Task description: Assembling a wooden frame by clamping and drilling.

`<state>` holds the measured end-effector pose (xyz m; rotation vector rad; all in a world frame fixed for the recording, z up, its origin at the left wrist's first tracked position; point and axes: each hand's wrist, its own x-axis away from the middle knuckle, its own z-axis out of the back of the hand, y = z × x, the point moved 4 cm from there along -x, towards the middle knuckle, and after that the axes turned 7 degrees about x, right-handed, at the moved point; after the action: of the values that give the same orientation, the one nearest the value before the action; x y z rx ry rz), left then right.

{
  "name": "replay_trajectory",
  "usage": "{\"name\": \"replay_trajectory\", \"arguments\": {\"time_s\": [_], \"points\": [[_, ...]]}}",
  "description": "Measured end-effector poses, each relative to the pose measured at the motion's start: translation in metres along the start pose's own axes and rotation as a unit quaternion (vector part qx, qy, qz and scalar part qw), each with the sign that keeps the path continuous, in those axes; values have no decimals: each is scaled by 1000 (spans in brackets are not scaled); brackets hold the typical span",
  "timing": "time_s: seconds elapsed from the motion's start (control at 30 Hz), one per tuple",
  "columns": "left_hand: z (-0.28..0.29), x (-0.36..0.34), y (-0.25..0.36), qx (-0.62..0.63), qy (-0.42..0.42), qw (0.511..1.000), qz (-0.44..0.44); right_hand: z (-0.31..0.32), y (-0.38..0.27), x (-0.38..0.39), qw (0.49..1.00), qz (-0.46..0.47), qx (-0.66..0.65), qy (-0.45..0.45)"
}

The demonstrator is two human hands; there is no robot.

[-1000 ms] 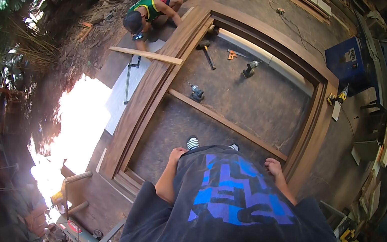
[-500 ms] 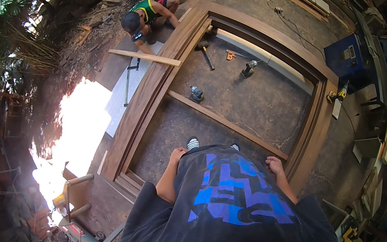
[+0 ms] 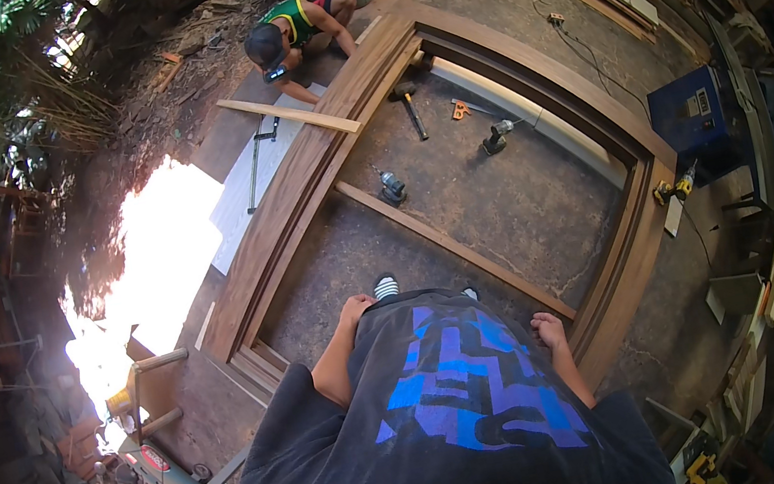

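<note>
I stand inside a large brown wooden frame (image 3: 298, 190) lying on the floor, a thin wooden crosspiece (image 3: 453, 244) running across it in front of me. My left hand (image 3: 354, 311) hangs at my waist beside the shirt hem, its fingers loosely curled and partly hidden. On the other side, my right hand (image 3: 549, 329) is closed in a loose fist near the crosspiece's right end, with nothing visible in it. At the far left corner a co-worker (image 3: 298, 33) in a cap and green top crouches, arms reaching down by the frame.
Within the frame lie a mallet (image 3: 413, 114), an orange-handled tool (image 3: 460, 110) and two power drills (image 3: 390, 187). A pale strip of wood (image 3: 291, 115) rests across its left side, near a bar clamp (image 3: 254, 167) on a light board. A blue box (image 3: 691, 118) and yellow drill (image 3: 680, 185) are at right.
The co-worker's head and arm have shifted slightly to the right. My hands and the frame stay as they were.
</note>
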<state>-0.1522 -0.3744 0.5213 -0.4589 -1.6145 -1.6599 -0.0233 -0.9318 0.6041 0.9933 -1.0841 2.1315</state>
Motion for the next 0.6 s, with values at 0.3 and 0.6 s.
{"name": "replay_trajectory", "arguments": {"time_s": [0.3,0.6], "points": [[-2,-1,1,-37,-45,998,-22,1,-1,4,1000,-6,-7,-5],[-2,-2,3,-58,-58,996,-25,-5,-9,11,1000,-1,-10,-1]]}}
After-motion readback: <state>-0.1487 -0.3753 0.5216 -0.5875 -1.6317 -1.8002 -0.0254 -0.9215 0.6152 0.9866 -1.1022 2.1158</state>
